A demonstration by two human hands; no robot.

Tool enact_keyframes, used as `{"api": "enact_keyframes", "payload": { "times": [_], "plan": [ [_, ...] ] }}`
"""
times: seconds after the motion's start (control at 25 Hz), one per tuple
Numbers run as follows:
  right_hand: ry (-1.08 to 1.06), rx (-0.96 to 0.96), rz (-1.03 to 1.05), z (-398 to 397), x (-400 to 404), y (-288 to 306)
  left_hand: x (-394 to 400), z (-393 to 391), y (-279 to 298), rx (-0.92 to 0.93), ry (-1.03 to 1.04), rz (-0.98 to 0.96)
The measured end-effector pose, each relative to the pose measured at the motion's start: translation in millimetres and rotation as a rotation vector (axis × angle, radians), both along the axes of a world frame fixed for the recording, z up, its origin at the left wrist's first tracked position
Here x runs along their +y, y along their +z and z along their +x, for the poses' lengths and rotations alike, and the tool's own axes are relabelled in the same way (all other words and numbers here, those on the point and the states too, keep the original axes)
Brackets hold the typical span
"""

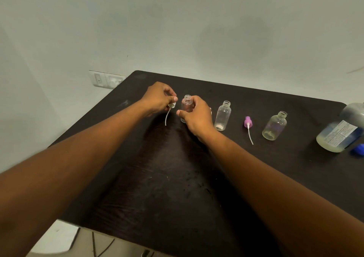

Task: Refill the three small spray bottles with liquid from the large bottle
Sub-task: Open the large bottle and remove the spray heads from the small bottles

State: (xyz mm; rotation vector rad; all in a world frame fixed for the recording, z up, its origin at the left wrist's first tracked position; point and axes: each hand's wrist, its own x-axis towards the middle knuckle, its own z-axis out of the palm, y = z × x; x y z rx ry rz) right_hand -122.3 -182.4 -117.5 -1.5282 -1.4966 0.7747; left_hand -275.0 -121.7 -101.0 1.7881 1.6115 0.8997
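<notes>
Three small clear bottles stand uncapped on the dark table (177, 178). My right hand (197, 117) grips the leftmost bottle (186, 104) around its body. My left hand (159, 98) pinches a white spray head (171, 105) just left of it, its thin dip tube hanging down to the table. The middle bottle (223, 117) and the rounder right bottle (274, 126) stand free. A purple spray head (247, 121) with its tube lies between them. The large bottle (342, 130) with a printed label stands at the right edge, holding pale liquid.
A blue cap (358, 150) lies in front of the large bottle at the frame's right edge. A white wall socket (106, 79) sits beyond the table's far left corner. The wall runs along the table's far side.
</notes>
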Motion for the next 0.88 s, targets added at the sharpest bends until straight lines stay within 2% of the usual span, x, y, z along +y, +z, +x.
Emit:
{"api": "enact_keyframes", "payload": {
  "times": [0.44, 0.88],
  "plan": [
    [0.042, -0.027, 0.092, 8.3, -7.3, -0.5, 16.1, 13.8, -4.3, 0.259, -0.024, 0.04],
    [0.05, -0.022, 0.118, 11.2, -10.1, 4.6, 16.0, 20.2, -3.4, 0.292, -0.019, -0.013]
  ]
}}
